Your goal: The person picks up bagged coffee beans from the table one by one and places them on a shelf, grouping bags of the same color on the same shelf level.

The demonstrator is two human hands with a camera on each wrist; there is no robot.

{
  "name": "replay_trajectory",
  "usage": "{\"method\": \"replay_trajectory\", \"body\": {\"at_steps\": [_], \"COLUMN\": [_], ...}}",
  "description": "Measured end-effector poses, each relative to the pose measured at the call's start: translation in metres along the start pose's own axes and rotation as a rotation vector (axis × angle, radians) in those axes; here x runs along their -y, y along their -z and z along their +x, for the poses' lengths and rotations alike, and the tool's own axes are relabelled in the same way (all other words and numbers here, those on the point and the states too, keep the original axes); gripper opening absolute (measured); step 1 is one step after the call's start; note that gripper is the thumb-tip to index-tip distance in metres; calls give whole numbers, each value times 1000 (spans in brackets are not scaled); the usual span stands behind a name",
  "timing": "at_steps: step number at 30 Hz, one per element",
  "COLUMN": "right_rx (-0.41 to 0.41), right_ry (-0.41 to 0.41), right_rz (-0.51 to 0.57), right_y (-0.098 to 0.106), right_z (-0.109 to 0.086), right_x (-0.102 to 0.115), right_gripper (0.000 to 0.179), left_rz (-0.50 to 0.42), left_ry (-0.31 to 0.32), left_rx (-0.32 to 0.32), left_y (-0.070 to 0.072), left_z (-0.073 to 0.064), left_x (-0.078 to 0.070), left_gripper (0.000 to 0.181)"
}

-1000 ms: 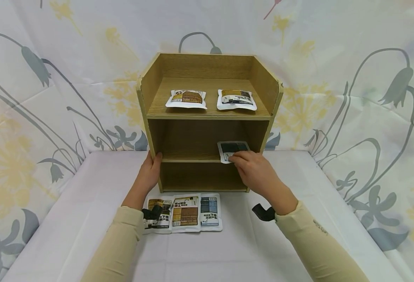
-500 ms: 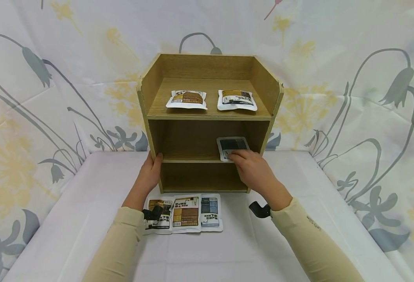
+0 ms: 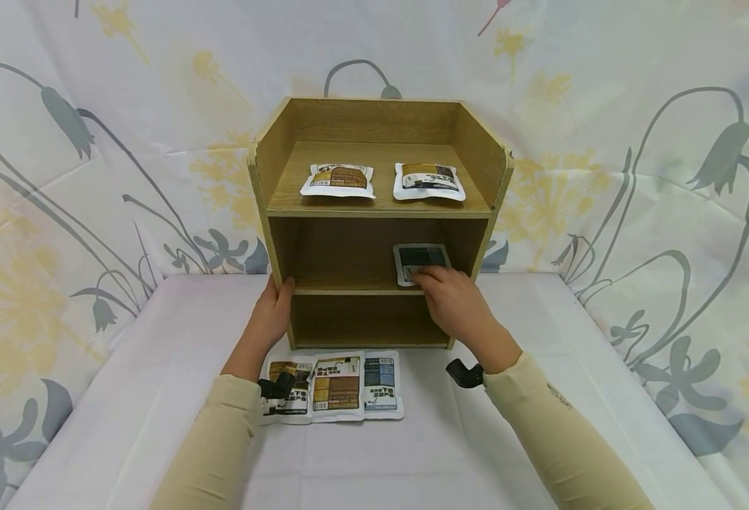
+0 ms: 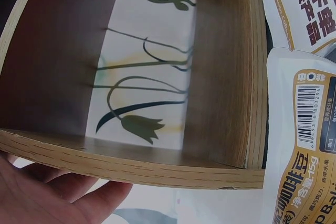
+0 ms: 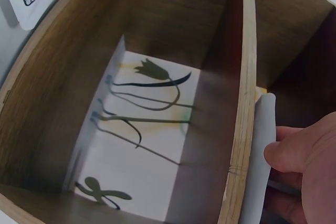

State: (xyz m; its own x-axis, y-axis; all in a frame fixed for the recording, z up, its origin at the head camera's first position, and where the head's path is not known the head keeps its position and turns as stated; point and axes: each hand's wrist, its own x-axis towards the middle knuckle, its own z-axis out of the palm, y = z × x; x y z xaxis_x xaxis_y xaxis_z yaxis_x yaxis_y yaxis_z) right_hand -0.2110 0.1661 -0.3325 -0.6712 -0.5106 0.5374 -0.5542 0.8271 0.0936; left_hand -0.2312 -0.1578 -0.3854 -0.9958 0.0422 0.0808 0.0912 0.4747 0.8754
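A small wooden shelf unit [image 3: 374,214] stands at the middle of the table. My left hand [image 3: 274,308] grips its left side panel near the middle board, thumb at the front edge; in the left wrist view its fingers [image 4: 105,198] lie along the panel's outer side. My right hand [image 3: 451,301] pinches the near edge of a white-edged, dark green coffee packet [image 3: 425,256] on the right part of the middle shelf. In the right wrist view the packet [image 5: 261,156] shows edge-on beside the board, with the thumb [image 5: 283,156] against it; other fingers are partly hidden.
Two coffee packets, a brown one [image 3: 339,180] and a yellow-and-black one [image 3: 428,181], lie on the top shelf. Before the unit, several more, including a brown one [image 3: 336,386] and a blue one [image 3: 381,384], lie side by side on the white cloth [image 3: 425,453].
My right hand has moved slightly up and inward, pushing the dark green coffee packet farther back onto the middle shelf. My left hand has stayed on the side panel.
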Motion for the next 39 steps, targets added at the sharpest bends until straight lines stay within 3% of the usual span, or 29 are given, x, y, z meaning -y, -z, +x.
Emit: {"method": "replay_trajectory", "body": {"at_steps": [16,32,39], "right_rx": [-5,-62,-131], "right_ry": [-6,40,79], "right_rz": [-13,53,75], "right_y": [2,6,6], "right_z": [1,-13,-20], "right_x": [0,11,15], "right_gripper": [24,26,24], "left_rz": [0,6,-4], "left_ry": [4,-15,-16], "left_rx": [-1,2,4], "left_y": [0,0,0], "left_z": [1,0,0], "left_x": [1,1,0], "left_gripper": [69,68,68]}}
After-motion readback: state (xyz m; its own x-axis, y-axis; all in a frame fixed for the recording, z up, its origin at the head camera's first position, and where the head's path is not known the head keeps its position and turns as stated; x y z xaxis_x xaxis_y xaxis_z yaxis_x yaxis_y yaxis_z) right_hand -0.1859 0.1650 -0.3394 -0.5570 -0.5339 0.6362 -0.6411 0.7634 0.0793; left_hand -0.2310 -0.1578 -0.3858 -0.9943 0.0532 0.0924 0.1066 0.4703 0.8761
